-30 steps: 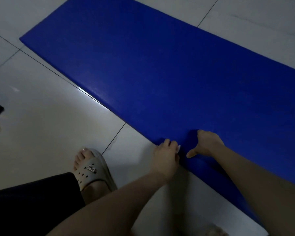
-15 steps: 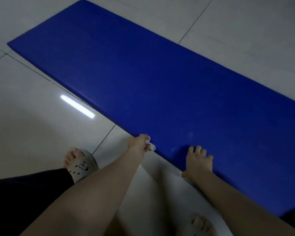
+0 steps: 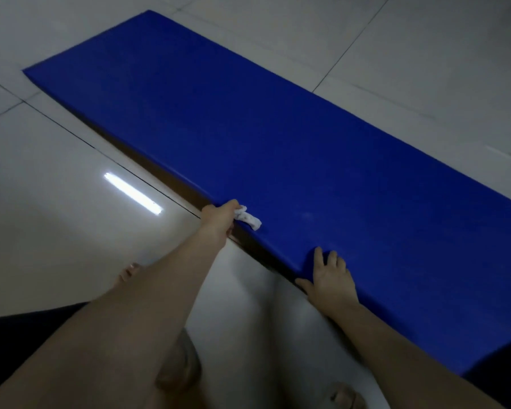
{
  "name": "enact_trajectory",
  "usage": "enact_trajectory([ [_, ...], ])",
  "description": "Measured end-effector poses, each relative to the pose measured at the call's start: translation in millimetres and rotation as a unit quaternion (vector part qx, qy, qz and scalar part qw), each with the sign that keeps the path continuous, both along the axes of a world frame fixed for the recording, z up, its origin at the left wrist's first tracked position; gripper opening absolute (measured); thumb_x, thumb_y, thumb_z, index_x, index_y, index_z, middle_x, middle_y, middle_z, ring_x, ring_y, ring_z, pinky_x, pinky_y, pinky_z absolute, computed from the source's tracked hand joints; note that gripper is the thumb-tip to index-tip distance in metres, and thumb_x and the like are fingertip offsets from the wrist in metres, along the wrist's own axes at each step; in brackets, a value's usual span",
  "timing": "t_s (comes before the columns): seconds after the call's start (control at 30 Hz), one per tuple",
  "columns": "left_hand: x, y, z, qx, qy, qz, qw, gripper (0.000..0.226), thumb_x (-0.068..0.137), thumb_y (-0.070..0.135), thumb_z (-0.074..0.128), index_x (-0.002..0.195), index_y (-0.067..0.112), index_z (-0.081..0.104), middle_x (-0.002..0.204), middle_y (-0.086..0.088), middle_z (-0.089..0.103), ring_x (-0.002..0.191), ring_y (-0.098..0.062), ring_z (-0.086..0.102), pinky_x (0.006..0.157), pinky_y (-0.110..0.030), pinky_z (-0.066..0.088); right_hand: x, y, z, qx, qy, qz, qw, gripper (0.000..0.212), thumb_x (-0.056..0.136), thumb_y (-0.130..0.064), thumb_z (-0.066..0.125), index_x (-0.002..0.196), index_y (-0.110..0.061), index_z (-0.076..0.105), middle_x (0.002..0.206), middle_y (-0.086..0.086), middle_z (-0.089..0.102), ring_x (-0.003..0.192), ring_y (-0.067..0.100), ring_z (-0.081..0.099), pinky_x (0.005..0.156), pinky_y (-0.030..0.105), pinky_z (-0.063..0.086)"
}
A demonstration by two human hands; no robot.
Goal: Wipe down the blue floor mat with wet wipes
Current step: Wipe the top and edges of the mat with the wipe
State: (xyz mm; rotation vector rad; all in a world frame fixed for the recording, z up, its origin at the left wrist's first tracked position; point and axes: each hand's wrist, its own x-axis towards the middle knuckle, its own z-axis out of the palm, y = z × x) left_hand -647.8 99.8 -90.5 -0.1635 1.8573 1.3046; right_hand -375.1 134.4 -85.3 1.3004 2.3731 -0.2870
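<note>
The long blue floor mat (image 3: 278, 137) lies diagonally across the pale tiled floor. Its near edge is raised off the tiles, with a dark gap beneath it. My left hand (image 3: 219, 218) is closed on that edge and also holds a crumpled white wet wipe (image 3: 248, 219), which rests on the mat's top. Further right, my right hand (image 3: 332, 280) grips the same edge, fingers on top and thumb along the underside.
Pale floor tiles (image 3: 56, 231) with dark joints surround the mat, and a ceiling light reflects on them (image 3: 133, 193). My bare toes (image 3: 129, 271) and a foot in a sandal (image 3: 347, 397) are close to the near edge. My dark-clothed leg (image 3: 27, 323) is at the lower left.
My hands have moved apart along the mat's near edge, the left one going left with the wipe. That edge has come up off the floor.
</note>
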Motion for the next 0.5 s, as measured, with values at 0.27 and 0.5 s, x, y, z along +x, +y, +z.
enact_trajectory([
  [0.27, -107.9, -19.7, -7.5, -0.031, 0.054, 0.06, 0.996, 0.029, 0.09, 0.018, 0.067, 0.111, -0.002, 0.069, 0.083, -0.019, 0.068, 0.058, -0.021, 0.055, 0.051, -0.027, 0.045, -43.9, 31.6, -5.9, -0.105, -0.048, 0.09, 0.989, 0.133, 0.073, -0.084, 0.06, 0.158, -0.019, -0.019, 0.167, 0.015, -0.015, 0.155, 0.033, -0.005, 0.119, 0.056, 0.02],
  [0.5, -110.9, -33.6, -38.1, -0.07, 0.122, -0.017, 0.99, 0.026, 0.084, 0.015, 0.078, 0.099, 0.008, 0.058, 0.096, -0.011, 0.069, 0.075, -0.02, 0.066, 0.072, -0.033, 0.058, -59.6, 42.3, -18.2, -0.077, -0.102, 0.103, 0.986, 0.142, 0.07, -0.077, 0.072, 0.157, -0.016, -0.021, 0.165, 0.017, -0.021, 0.154, 0.04, -0.007, 0.121, 0.054, 0.023],
])
